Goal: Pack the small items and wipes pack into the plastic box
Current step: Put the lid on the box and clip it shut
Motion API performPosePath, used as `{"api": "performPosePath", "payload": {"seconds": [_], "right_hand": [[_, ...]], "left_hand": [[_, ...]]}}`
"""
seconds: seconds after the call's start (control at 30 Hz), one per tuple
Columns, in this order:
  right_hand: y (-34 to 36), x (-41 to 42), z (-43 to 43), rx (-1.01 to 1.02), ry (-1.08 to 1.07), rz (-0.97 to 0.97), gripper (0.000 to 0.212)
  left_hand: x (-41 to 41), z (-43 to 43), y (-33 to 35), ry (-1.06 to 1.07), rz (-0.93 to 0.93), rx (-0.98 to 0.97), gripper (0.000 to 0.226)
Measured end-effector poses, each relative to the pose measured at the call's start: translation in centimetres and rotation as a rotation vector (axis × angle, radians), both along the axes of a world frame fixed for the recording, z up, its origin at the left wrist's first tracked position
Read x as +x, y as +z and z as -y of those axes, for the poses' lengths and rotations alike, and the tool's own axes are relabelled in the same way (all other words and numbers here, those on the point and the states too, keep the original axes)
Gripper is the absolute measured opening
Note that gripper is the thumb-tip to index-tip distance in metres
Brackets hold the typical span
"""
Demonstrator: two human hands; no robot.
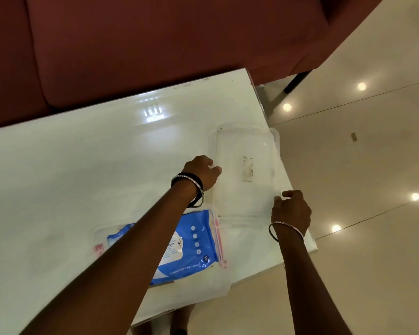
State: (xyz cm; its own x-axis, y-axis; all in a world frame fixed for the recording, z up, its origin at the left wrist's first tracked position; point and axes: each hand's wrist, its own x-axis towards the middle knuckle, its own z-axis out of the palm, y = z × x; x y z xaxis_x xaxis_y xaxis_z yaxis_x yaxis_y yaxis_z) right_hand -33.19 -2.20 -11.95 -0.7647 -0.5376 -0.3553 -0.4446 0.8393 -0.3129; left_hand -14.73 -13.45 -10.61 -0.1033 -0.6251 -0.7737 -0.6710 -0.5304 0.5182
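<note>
A clear plastic box is sitting on the white table, down at about 6 o'clock in the view. A blue wipes pack is lying flat inside it, partly hidden under the left arm. The small things inside are too blurry to make out.

A clear lid is lying flat on the table at about 1 o'clock from the box, close to the table's right edge. Both hands are reaching up to it.

The left hand is touching the lid's left edge, at 9 o'clock on the lid. Its fingers are curling onto that edge, but I cannot tell if they are really pinching it. Dark bangles are sitting on that wrist.

The right hand is at the lid's near right corner, at about 5 o'clock on the lid. Its fingers are bent and a bit apart, touching the rim, and I cannot tell if they are holding it. A thin bangle is circling that wrist.

A red sofa is standing behind the table at 12 o'clock. The shiny floor is at 3 o'clock.
</note>
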Motion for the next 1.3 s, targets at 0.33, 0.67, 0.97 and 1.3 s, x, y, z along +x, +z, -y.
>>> {"api": "performPosePath", "payload": {"seconds": [0.33, 0.67, 0.97, 1.3], "right_hand": [[3.0, 0.4, -0.3, -0.416, 0.106, 0.18, 0.005], [12.0, 4.1, -1.1, -0.708, 0.313, 0.297, 0.041], [12.7, 9.6, -6.6, -0.721, 0.764, 0.159, 0.048], [12.1, 12.7, -13.4, -0.426, 0.714, 0.371, 0.079]], "left_hand": [[1.3, 0.1, 0.6, 0.137, -0.11, -0.04, 0.049], [6.3, -2.9, 7.3, 0.491, -0.601, 0.11, 0.057], [17.6, -10.4, 9.0, 0.841, -0.71, 0.247, 0.054], [20.1, -21.1, 8.8, 0.98, -0.676, 0.113, 0.035]]}}
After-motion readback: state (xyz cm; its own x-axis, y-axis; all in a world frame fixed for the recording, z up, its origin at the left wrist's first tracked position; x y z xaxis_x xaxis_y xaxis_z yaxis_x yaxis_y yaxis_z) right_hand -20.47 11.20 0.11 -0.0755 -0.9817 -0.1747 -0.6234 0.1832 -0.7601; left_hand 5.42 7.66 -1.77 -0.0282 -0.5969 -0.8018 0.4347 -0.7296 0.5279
